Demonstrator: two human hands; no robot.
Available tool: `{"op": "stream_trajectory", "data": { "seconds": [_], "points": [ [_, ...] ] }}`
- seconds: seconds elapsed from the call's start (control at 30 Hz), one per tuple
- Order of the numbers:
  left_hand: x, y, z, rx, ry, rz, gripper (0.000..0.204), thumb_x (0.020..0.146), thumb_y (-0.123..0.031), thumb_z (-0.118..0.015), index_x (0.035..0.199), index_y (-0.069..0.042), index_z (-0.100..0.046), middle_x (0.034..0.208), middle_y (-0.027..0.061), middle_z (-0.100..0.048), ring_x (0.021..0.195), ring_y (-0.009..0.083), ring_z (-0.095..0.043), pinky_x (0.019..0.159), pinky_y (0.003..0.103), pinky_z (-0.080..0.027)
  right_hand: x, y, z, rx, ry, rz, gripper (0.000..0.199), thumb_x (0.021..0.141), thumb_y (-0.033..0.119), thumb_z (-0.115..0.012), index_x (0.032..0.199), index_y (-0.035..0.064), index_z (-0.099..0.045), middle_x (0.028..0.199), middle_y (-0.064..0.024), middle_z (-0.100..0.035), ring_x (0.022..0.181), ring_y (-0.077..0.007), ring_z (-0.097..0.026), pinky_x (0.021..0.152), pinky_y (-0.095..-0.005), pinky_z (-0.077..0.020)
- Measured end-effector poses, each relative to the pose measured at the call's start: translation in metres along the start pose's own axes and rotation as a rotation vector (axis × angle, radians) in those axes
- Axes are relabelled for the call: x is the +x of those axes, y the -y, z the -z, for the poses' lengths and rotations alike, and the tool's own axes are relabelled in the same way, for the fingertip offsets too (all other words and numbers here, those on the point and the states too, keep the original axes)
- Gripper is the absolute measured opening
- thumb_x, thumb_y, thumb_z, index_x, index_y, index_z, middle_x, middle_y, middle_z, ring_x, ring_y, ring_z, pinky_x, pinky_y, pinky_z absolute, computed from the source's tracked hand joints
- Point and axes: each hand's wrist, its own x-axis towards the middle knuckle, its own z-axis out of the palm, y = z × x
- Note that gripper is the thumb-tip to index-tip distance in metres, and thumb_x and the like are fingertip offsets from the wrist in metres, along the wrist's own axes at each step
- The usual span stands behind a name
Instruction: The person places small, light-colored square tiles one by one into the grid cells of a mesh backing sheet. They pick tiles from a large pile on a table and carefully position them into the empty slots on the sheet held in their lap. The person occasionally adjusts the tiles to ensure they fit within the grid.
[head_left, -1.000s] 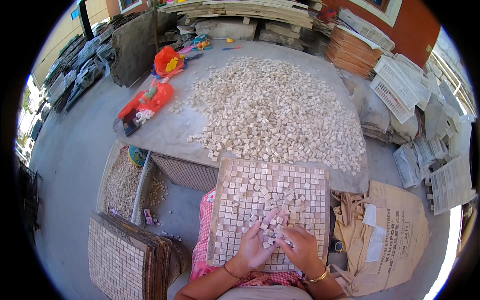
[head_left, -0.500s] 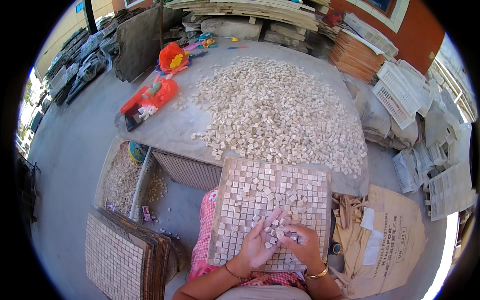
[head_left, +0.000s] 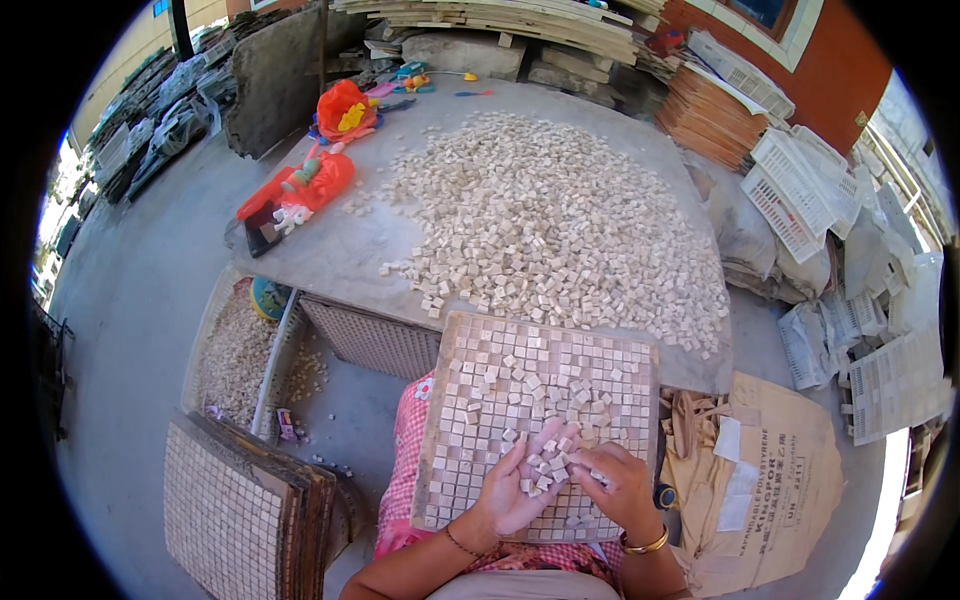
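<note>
A square tray board (head_left: 650, 400) rests on my lap, its grid filled with small pale stone mosaic tiles (head_left: 470, 365). More tiles (head_left: 575, 390) lie loose on top of the grid. My left hand (head_left: 515, 492) is palm up over the tray's near part, cupping a small heap of loose stone tiles (head_left: 546, 468). Right beside it, my right hand (head_left: 622, 488) has thumb and fingers pinched together, with what looks like one pale tile at the tips. The fingers partly cover it.
Beyond the tray, a big pile of stone tiles (head_left: 570, 220) covers the grey table (head_left: 350, 265). Red plastic bags (head_left: 325, 180) and toys lie at its left. Filled boards (head_left: 225, 510) and a white crate of chips (head_left: 240, 350) stand left; a paper sack (head_left: 790, 490) lies right.
My right hand has drawn slightly right, away from the left palm, and its fingers have pinched together. The left hand stays cupped around the tiles. The whole view has shifted slightly.
</note>
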Motion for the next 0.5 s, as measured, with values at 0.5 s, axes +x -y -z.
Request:
{"op": "stream_trajectory", "data": {
  "seconds": [0.5],
  "points": [
    [0.001,-0.004,0.0,-0.112,-0.006,-0.062,0.056,0.096,-0.036,-0.038,0.144,-0.009,-0.025,0.145,0.0097,-0.033,0.133,0.0218,-0.033,0.11,0.039,-0.027,-0.021,-0.026,-0.016,1.178,0.123,-0.625,0.023,0.085,0.019,-0.065,0.101,0.003,-0.06,0.082,-0.004,-0.061,0.062,-0.0083,-0.053,0.049,-0.0188,-0.0395]
  ]
}}
